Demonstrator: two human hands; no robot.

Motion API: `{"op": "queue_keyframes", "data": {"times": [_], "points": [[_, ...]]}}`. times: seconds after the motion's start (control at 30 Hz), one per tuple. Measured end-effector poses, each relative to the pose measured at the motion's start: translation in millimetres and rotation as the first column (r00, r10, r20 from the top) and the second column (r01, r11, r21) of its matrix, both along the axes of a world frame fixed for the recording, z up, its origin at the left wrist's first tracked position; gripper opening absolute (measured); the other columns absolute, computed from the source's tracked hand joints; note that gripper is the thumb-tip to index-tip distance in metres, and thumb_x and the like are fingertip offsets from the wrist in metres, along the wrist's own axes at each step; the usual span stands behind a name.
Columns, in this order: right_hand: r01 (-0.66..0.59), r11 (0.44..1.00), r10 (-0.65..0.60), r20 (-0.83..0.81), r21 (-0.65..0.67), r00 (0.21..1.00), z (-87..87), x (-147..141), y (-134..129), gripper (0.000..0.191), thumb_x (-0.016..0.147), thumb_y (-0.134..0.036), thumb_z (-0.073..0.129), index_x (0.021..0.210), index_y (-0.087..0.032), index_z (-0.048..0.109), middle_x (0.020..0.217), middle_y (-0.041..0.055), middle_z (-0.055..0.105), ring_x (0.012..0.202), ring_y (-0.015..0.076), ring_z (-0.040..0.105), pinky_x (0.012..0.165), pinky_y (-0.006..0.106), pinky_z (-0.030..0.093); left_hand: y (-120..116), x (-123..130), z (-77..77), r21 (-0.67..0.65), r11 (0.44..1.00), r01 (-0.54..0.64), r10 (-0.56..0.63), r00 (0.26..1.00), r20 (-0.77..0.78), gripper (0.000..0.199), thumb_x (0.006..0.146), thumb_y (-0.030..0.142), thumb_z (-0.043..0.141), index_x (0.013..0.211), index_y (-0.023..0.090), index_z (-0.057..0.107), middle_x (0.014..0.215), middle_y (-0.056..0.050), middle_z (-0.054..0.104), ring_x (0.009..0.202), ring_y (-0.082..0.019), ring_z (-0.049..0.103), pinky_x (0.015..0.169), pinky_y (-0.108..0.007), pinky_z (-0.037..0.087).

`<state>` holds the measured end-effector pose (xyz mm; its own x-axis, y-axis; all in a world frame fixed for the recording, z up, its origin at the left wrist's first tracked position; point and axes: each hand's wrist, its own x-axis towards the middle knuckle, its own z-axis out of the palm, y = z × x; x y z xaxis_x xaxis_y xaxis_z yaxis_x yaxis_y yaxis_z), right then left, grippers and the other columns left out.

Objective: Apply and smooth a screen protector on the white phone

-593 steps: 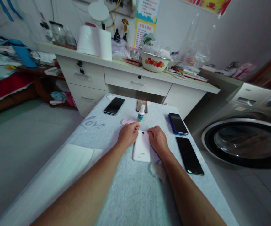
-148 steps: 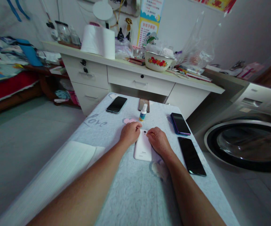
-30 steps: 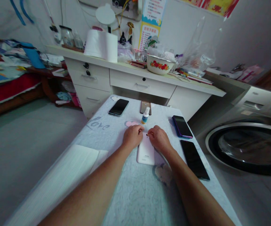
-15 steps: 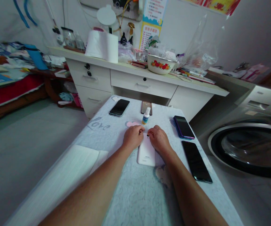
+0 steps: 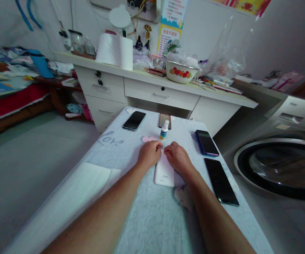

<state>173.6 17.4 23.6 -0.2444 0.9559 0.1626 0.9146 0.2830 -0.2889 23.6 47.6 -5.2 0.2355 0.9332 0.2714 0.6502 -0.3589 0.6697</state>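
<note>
Head view: left hand (image 5: 149,154) and right hand (image 5: 179,157) bend fingers at the white phone's (image 5: 164,173) top; their grip I cannot tell. Work seems unfinished.

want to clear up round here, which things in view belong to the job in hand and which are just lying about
Seemingly in use:
white phone, left hand and right hand at its far end
perhaps the small bottle just beyond

Seemingly just lying about:
flowered bowl
white roll
blue container
perhaps the other phones, untouched by either hand
</note>
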Motion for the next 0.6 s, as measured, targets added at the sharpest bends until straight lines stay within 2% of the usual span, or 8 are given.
{"op": "queue_keyframes", "data": {"times": [0.3, 0.6], "points": [[-0.007, 1.0, 0.007, -0.074, -0.001, 0.997, 2.7, 6.1, -2.6, 0.019, 0.085, -0.012, 0.051, 0.086, -0.018, 0.069, 0.086, 0.0027, 0.057, 0.078, 0.0119, 0.055, 0.071, 0.022, 0.037, 0.5, -0.1, -1.9, 0.004, 1.0, 0.001, -0.001, 1.0, 0.014, 0.024, 0.076, 0.008, 0.053, 0.092, 0.019, 0.067, 0.094, -0.003, 0.071, 0.084, -0.015, 0.063, 0.076, -0.025, 0.047], [0.098, 0.995, -0.098, -0.05, 0.007, 0.994, 0.5, 6.2, -0.6, 0.017, 0.086, -0.017, 0.053, 0.088, -0.018, 0.069, 0.09, 0.0044, 0.06, 0.084, 0.0143, 0.057, 0.075, 0.022, 0.038, 1.3, -0.1, -2.8, 0.007, 1.0, 0.002, -0.002, 1.0, 0.008, 0.025, 0.077, 0.008, 0.052, 0.093, 0.019, 0.067, 0.093, -0.004, 0.071, 0.083, -0.016, 0.063, 0.077, -0.026, 0.048]]}}
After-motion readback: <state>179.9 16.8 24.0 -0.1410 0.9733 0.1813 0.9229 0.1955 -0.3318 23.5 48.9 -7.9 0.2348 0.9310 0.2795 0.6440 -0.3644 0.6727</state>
